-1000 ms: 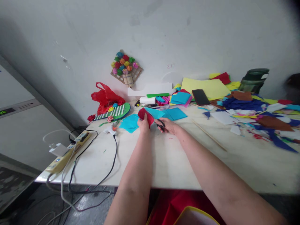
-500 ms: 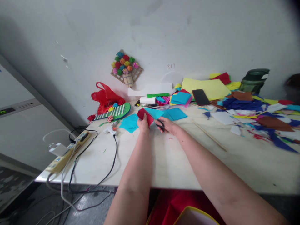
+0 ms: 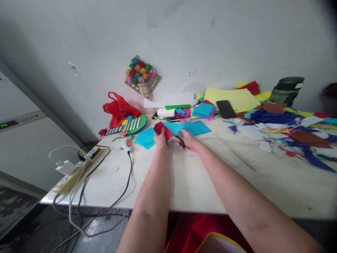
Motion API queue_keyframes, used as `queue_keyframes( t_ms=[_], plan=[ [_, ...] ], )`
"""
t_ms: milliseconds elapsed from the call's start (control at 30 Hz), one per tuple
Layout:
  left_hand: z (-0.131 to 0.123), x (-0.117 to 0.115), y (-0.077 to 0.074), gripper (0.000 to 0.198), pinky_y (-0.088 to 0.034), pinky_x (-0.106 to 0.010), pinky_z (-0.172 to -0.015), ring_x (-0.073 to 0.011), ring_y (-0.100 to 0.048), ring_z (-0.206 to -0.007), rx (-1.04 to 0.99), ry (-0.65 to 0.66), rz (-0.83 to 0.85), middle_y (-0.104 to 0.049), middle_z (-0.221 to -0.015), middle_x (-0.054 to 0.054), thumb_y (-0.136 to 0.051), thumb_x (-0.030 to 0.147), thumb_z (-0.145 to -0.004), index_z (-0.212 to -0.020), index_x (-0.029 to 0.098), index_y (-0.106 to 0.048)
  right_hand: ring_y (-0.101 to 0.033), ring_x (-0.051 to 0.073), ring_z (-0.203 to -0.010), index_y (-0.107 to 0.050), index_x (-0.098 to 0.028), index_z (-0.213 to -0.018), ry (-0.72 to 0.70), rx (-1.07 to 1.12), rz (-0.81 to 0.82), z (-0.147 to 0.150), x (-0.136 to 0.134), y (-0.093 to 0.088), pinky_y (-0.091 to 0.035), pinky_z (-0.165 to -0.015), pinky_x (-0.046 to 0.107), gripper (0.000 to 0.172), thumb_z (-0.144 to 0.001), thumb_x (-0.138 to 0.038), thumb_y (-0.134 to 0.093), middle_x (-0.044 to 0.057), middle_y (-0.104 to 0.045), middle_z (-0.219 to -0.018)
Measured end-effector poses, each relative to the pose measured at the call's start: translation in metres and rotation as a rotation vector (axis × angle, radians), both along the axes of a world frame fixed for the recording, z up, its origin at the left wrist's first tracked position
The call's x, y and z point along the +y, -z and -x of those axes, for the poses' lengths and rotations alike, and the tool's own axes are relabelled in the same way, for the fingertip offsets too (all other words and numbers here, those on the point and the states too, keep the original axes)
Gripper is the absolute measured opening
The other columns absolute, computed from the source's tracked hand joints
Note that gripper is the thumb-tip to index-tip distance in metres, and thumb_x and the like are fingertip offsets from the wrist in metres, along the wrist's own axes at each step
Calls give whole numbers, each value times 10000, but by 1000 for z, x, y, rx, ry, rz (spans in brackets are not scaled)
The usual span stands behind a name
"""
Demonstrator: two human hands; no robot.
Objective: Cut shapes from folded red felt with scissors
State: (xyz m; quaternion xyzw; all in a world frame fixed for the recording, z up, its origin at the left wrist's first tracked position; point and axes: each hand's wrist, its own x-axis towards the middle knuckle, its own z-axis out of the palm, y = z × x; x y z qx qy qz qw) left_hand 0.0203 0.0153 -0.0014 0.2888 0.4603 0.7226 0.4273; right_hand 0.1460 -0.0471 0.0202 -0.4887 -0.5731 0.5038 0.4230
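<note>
My left hand (image 3: 161, 139) pinches a red piece of paper (image 3: 159, 128), with a light blue piece (image 3: 172, 126) fanning out to the right against it. In my right hand (image 3: 188, 140) is a pair of black-handled scissors (image 3: 180, 141), its blades pointing left toward the red paper's lower right edge. Whether the blades touch the paper is too small to tell. Flat on the table lie a blue sheet (image 3: 144, 138) left of my left hand and a folded blue sheet (image 3: 200, 128) beyond my right hand.
A white glue gun (image 3: 123, 144) with a black cord lies at left, near a power strip (image 3: 71, 175). A wooden stick (image 3: 237, 153) lies to the right. Farther back are a phone (image 3: 226, 109), heaped paper scraps (image 3: 271, 117) and a dark green bottle (image 3: 286, 91).
The scissors have turned slightly and their blades sit a little nearer the red paper. My left hand has barely shifted and keeps its grip on the paper.
</note>
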Motion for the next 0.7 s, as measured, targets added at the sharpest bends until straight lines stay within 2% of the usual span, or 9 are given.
queue_keyframes(
  t_ms=[200, 400, 567, 700],
  plan=[
    [2, 1, 0, 269, -431, -223, -559, -100, -550, -579, 1, -11, 26, -615, -718, -38, -685, 332, -645, -779, 125, -577, -466, 89, -272, -306, -225, -851, 45, 47, 5, 4, 3, 4, -219, -239, 139, 496, -662, -433, -715, -97, -536, -422],
    [2, -2, -3, 246, -435, -233, -561, -103, -548, -572, 19, -30, 43, -614, -717, -42, -672, 326, -663, -765, 122, -578, -504, 115, -274, -313, -232, -830, 80, -64, -72, 4, 7, 7, -201, -210, 140, 540, -597, -438, -755, -82, -567, -474],
    [1, -4, -4, 222, -441, -234, -554, -104, -549, -560, 7, -22, 43, -609, -704, -33, -666, 311, -674, -769, 130, -579, -530, 122, -306, -392, -221, -1034, 64, -118, -125, 4, 9, 10, -230, -208, 146, 582, -619, -428, -745, -68, -590, -527],
    [1, -5, -5, 226, -452, -240, -563, -123, -575, -592, 12, -12, 44, -625, -729, -51, -671, 322, -672, -762, 132, -587, -542, 107, -335, -290, -253, -1336, 0, -105, -150, 1, 4, 7, -270, -231, 147, 768, -698, -372, -702, -52, -616, -575]
  ],
)
